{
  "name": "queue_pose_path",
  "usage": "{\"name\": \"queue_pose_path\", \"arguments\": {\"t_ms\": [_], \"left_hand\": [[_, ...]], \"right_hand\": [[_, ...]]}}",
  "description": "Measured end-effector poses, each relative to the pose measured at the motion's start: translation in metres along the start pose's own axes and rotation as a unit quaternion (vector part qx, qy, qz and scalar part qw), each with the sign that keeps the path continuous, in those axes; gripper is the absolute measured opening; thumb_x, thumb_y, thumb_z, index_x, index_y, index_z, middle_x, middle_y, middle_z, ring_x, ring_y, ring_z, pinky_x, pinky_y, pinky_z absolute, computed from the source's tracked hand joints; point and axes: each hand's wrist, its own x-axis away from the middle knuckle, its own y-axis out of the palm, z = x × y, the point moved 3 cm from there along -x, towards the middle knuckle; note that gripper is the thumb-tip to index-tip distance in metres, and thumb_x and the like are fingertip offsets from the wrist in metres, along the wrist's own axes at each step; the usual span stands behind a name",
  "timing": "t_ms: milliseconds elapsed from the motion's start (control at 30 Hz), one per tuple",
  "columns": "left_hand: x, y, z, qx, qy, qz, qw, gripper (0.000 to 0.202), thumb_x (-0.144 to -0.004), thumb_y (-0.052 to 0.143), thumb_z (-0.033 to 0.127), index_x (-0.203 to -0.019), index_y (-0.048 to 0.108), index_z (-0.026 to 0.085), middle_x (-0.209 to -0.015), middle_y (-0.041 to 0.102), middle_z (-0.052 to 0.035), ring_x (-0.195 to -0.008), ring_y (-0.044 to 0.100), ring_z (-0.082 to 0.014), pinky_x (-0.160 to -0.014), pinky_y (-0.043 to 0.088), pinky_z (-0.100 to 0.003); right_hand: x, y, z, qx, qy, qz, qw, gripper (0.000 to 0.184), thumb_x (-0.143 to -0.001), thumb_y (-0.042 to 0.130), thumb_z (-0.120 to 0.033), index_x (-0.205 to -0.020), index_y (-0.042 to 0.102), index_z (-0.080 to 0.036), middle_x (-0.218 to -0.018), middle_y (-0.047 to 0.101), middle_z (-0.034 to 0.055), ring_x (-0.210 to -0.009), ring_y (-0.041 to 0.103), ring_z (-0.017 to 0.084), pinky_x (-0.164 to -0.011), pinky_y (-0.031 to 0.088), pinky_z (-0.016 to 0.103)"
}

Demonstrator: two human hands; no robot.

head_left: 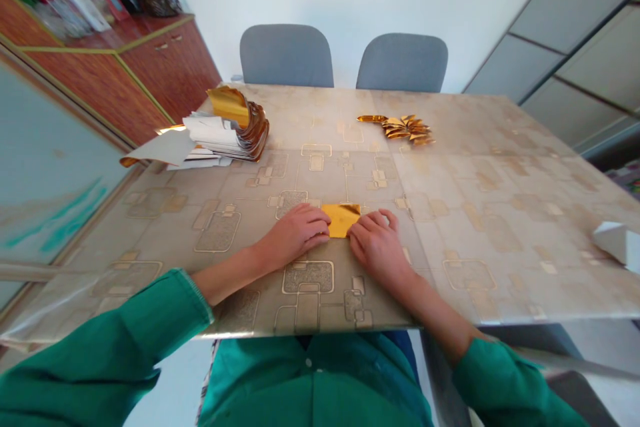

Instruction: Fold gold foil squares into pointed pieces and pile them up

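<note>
A small folded sheet of gold paper [341,218] lies flat on the table [500,213] in front of me. My left hand [299,231] rests on its left edge with the fingers curled and pressed down on the paper. At its right edge my right hand [376,242] presses down the same way, fingers bent and close together. Both sleeves are green.
A stack of white and gold paper sheets [220,133] sits at the table's far left. A pile of folded gold pieces [403,127] lies at the far centre. A white object [617,240] is at the right edge. Two grey chairs [345,60] stand behind; a wooden cabinet [125,73] stands left.
</note>
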Motion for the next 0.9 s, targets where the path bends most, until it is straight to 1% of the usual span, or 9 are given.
{"name": "queue_pose_path", "arguments": {"t_ms": [67, 167, 367, 500, 600, 667, 733, 800, 900], "left_hand": [[-0.01, 0.001, 0.002, 0.0, -0.008, 0.015, 1.0, 0.028, -0.102, 0.047, 0.032, -0.09, 0.068, 0.017, -0.101, 0.068, -0.0051, -0.097, 0.059, -0.0187, -0.095, 0.043, -0.037], [-0.017, 0.004, 0.001, -0.012, -0.027, 0.024, 0.999, 0.02, -0.098, 0.054, 0.029, -0.088, 0.066, 0.016, -0.093, 0.066, -0.0051, -0.09, 0.057, -0.0194, -0.088, 0.046, -0.034], [-0.006, 0.008, -0.007, 0.001, -0.023, 0.033, 0.999, 0.013, -0.098, 0.056, 0.028, -0.098, 0.064, 0.018, -0.104, 0.066, -0.0044, -0.1, 0.058, -0.0199, -0.097, 0.042, -0.037], [0.005, 0.008, -0.013, 0.021, -0.023, 0.025, 0.999, 0.014, -0.099, 0.054, 0.029, -0.107, 0.064, 0.022, -0.118, 0.067, -0.0015, -0.111, 0.058, -0.0178, -0.108, 0.033, -0.041], [0.01, 0.007, -0.015, 0.021, -0.033, 0.021, 0.999, 0.016, -0.1, 0.053, 0.028, -0.108, 0.065, 0.025, -0.122, 0.066, 0.0, -0.114, 0.058, -0.0168, -0.112, 0.027, -0.043], [0.009, 0.007, -0.013, 0.012, -0.031, 0.021, 0.999, 0.016, -0.1, 0.052, 0.029, -0.107, 0.066, 0.025, -0.121, 0.067, 0.0, -0.114, 0.059, -0.017, -0.114, 0.023, -0.044], [0.007, 0.006, -0.009, -0.006, -0.02, 0.018, 1.0, 0.016, -0.099, 0.054, 0.033, -0.106, 0.066, 0.024, -0.119, 0.067, -0.0013, -0.115, 0.058, -0.0186, -0.115, 0.022, -0.046], [0.004, 0.005, -0.004, -0.033, -0.011, 0.011, 0.999, 0.018, -0.097, 0.057, 0.036, -0.103, 0.066, 0.022, -0.116, 0.068, -0.003, -0.114, 0.058, -0.0208, -0.115, 0.023, -0.048], [0.0, 0.005, 0.003, -0.08, -0.007, -0.007, 0.997, 0.017, -0.096, 0.058, 0.035, -0.104, 0.066, 0.022, -0.112, 0.066, -0.0047, -0.112, 0.059, -0.0222, -0.115, 0.025, -0.051]], "right_hand": [[-0.014, 0.005, 0.003, 0.012, 0.017, -0.005, 1.0, 0.02, -0.096, 0.05, -0.021, -0.085, 0.067, -0.021, -0.085, 0.07, 0.0044, -0.093, 0.054, 0.022, -0.104, 0.022, 0.042], [-0.025, 0.016, 0.009, 0.058, 0.04, -0.021, 0.997, 0.016, -0.096, 0.05, -0.02, -0.093, 0.066, -0.02, -0.085, 0.07, 0.0056, -0.093, 0.052, 0.023, -0.101, 0.021, 0.043], [-0.015, 0.02, 0.017, 0.133, 0.025, 0.005, 0.991, 0.016, -0.097, 0.052, -0.025, -0.106, 0.065, -0.023, -0.086, 0.067, 0.0064, -0.094, 0.049, 0.026, -0.099, 0.02, 0.044], [-0.013, 0.017, 0.02, 0.135, 0.028, 0.009, 0.99, 0.019, -0.096, 0.052, -0.022, -0.11, 0.065, -0.02, -0.088, 0.066, 0.0075, -0.094, 0.049, 0.026, -0.098, 0.023, 0.043], [-0.013, 0.013, 0.021, 0.112, 0.025, 0.029, 0.993, 0.017, -0.094, 0.054, -0.02, -0.106, 0.066, -0.017, -0.088, 0.066, 0.0074, -0.093, 0.05, 0.025, -0.099, 0.026, 0.042], [-0.01, 0.009, 0.02, 0.084, -0.014, 0.04, 0.996, 0.011, -0.094, 0.056, -0.021, -0.097, 0.067, -0.017, -0.089, 0.066, 0.0064, -0.092, 0.051, 0.023, -0.096, 0.03, 0.039], [-0.005, 0.006, 0.018, 0.048, -0.095, 0.031, 0.994, 0.013, -0.096, 0.056, -0.023, -0.09, 0.067, -0.019, -0.091, 0.066, 0.0051, -0.092, 0.051, 0.022, -0.093, 0.034, 0.036], [0.001, 0.004, 0.017, 0.016, -0.164, 0.015, 0.986, 0.014, -0.097, 0.055, -0.024, -0.092, 0.068, -0.019, -0.093, 0.067, 0.0042, -0.092, 0.052, 0.02, -0.091, 0.037, 0.034], [0.008, 0.002, 0.018, -0.007, -0.188, 0.005, 0.982, 0.016, -0.098, 0.054, -0.023, -0.103, 0.069, -0.02, -0.095, 0.068, 0.0047, -0.093, 0.053, 0.02, -0.091, 0.04, 0.034]]}}
